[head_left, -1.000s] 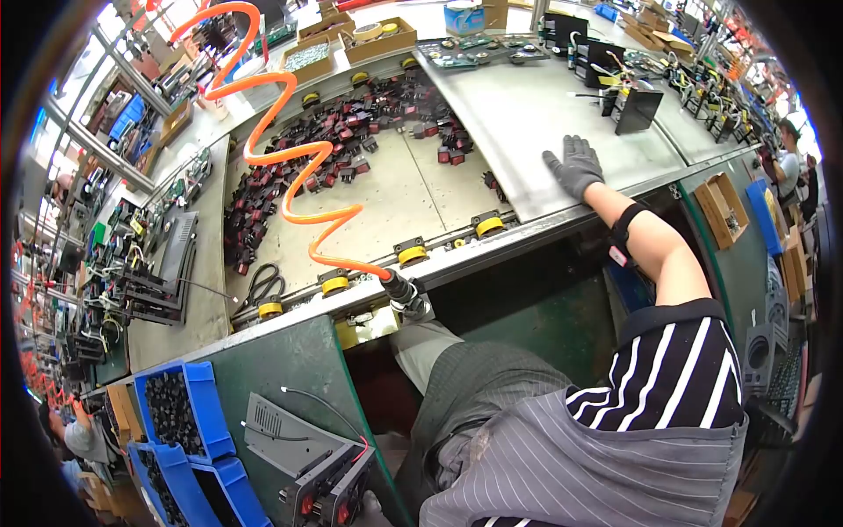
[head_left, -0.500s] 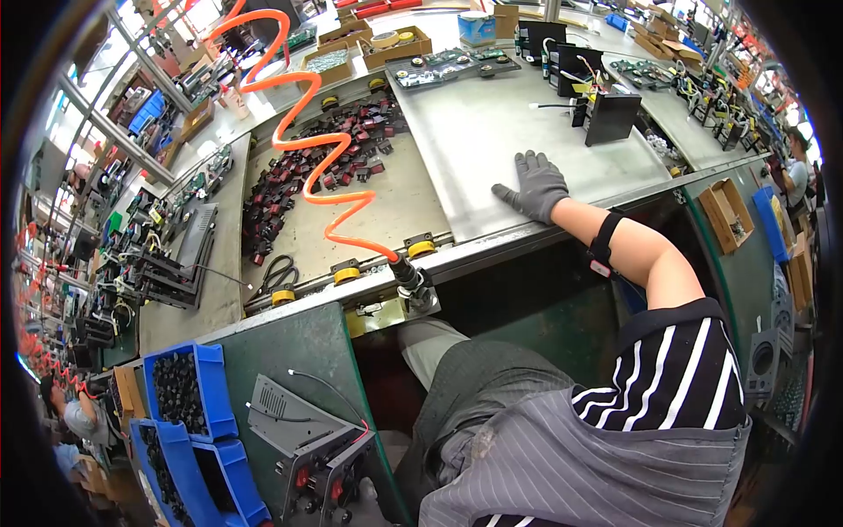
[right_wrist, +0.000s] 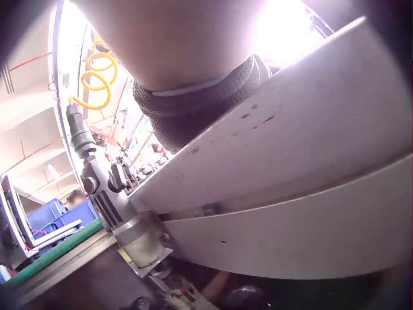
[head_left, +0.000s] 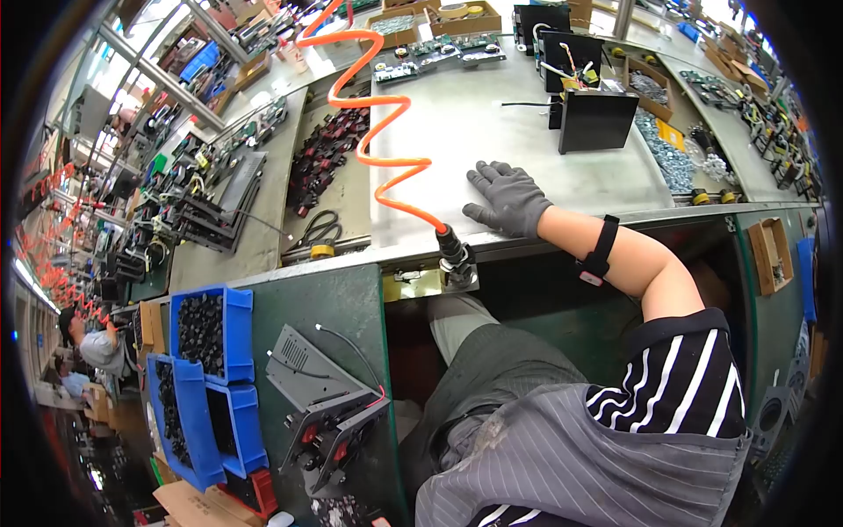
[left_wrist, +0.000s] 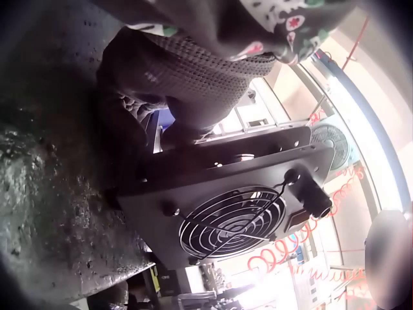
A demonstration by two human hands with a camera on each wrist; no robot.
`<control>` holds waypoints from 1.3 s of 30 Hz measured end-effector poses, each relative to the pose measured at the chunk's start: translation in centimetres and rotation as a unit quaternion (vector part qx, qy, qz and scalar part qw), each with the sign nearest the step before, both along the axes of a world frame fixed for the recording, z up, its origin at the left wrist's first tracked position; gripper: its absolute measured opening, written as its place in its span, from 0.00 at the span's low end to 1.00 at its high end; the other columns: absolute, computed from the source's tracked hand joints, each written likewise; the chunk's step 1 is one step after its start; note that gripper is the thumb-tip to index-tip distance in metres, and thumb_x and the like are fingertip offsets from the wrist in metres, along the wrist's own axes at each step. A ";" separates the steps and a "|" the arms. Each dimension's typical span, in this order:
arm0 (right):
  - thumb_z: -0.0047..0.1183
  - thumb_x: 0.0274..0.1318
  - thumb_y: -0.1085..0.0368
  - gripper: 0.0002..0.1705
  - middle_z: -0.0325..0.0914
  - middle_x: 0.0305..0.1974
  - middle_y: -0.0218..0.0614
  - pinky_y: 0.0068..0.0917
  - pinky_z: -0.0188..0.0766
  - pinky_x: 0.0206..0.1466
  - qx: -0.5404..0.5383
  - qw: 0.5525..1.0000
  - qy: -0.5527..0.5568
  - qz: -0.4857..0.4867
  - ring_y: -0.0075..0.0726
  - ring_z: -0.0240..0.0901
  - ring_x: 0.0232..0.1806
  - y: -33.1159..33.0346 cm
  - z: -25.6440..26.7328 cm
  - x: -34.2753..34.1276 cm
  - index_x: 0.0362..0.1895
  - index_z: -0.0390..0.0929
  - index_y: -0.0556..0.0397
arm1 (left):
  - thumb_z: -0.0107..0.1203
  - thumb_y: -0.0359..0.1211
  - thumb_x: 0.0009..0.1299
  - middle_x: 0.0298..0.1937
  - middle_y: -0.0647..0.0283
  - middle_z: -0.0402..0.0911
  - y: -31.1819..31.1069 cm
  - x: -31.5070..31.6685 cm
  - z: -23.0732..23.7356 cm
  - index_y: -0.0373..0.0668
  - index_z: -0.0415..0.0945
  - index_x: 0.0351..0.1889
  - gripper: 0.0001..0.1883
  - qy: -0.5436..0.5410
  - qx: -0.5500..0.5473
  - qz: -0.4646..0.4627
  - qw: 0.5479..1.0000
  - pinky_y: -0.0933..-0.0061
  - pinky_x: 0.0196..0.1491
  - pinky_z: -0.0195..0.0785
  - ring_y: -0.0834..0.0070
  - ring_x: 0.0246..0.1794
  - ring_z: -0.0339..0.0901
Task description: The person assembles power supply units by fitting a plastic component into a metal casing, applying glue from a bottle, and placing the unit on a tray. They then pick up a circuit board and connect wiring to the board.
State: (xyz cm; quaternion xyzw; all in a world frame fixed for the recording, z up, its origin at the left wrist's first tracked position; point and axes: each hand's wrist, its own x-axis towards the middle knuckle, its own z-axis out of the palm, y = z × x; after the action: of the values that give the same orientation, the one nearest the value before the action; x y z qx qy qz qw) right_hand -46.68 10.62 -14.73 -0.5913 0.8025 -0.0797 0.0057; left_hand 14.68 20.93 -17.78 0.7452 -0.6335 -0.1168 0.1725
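Note:
In the head view my right hand (head_left: 509, 202), in a grey glove, lies with fingers extended on a bare metal plate (head_left: 421, 167) near the bench's front edge. The plate overlaps a tray of red-and-black switches (head_left: 325, 158). In the left wrist view my gloved left hand (left_wrist: 187, 84) is right at a dark metal housing (left_wrist: 155, 226) with a round wire fan guard (left_wrist: 232, 223). Its fingertips are hidden behind the housing, so I cannot tell whether they grip it. The right wrist view shows the glove cuff (right_wrist: 193, 106) above the bench edge.
An orange coiled air hose (head_left: 395, 162) hangs before the plate, ending at a fitting (head_left: 457, 259) on the bench edge. Black upright panels (head_left: 597, 121) with wires stand on the plate. Blue bins (head_left: 237, 338) of black parts sit left; scissors (head_left: 320, 230) lie in the tray.
My right hand and the metal plate have moved left, covering more of the switches. A tray of screws has come into view on the plate's right. The head view has turned too.

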 end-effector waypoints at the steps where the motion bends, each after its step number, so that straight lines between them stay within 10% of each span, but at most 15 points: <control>1: 0.35 0.57 0.34 0.43 0.56 0.67 0.50 0.44 0.50 0.67 -0.001 1.000 -0.005 0.007 0.53 0.53 0.67 -0.2 -0.1 0.3 0.65 0.61 0.55 | 0.57 0.38 0.64 0.37 0.60 0.78 0.5 0.5 0.2 0.38 0.70 0.51 0.20 0.014 -0.002 0.003 1.000 0.68 0.30 0.72 0.69 0.31 0.77; 4: 0.38 0.57 0.38 0.40 0.60 0.65 0.48 0.44 0.52 0.67 -0.026 0.995 -0.052 0.081 0.53 0.55 0.66 0.0 0.5 1.0 0.63 0.64 0.54 | 0.57 0.38 0.64 0.36 0.61 0.77 1.5 1.0 1.2 0.39 0.70 0.50 0.19 0.057 -0.010 0.015 0.998 0.69 0.29 0.71 0.69 0.30 0.76; 10: 0.44 0.55 0.45 0.35 0.62 0.63 0.49 0.44 0.51 0.68 -0.057 0.988 -0.092 0.111 0.55 0.54 0.66 4.0 1.5 1.3 0.61 0.66 0.54 | 0.56 0.38 0.65 0.34 0.63 0.76 0.7 -22.6 0.2 0.40 0.71 0.48 0.17 0.135 -0.036 0.044 0.989 0.70 0.28 0.70 0.71 0.28 0.75; 21: 0.46 0.55 0.47 0.32 0.63 0.62 0.47 0.45 0.54 0.66 -0.065 0.992 -0.081 0.075 0.54 0.55 0.66 6.5 1.6 0.6 0.60 0.67 0.51 | 0.54 0.38 0.65 0.32 0.66 0.74 -28.2 -30.6 7.6 0.43 0.72 0.44 0.13 0.292 -0.090 0.016 0.952 0.72 0.26 0.67 0.74 0.26 0.73; 39: 0.52 0.50 0.50 0.31 0.65 0.59 0.46 0.45 0.56 0.64 -0.053 0.994 -0.075 0.053 0.53 0.57 0.64 5.8 2.1 1.1 0.57 0.69 0.50 | 0.51 0.37 0.66 0.27 0.71 0.71 -44.2 -29.8 7.0 0.47 0.73 0.38 0.07 0.584 -0.100 -0.073 0.802 0.75 0.23 0.63 0.78 0.22 0.69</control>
State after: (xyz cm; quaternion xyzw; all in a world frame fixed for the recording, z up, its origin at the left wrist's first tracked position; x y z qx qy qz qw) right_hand -45.59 16.39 -12.64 -0.6246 0.7622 -0.1656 0.0385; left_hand -15.13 -23.24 -10.74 0.4662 -0.4738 -0.4783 0.5740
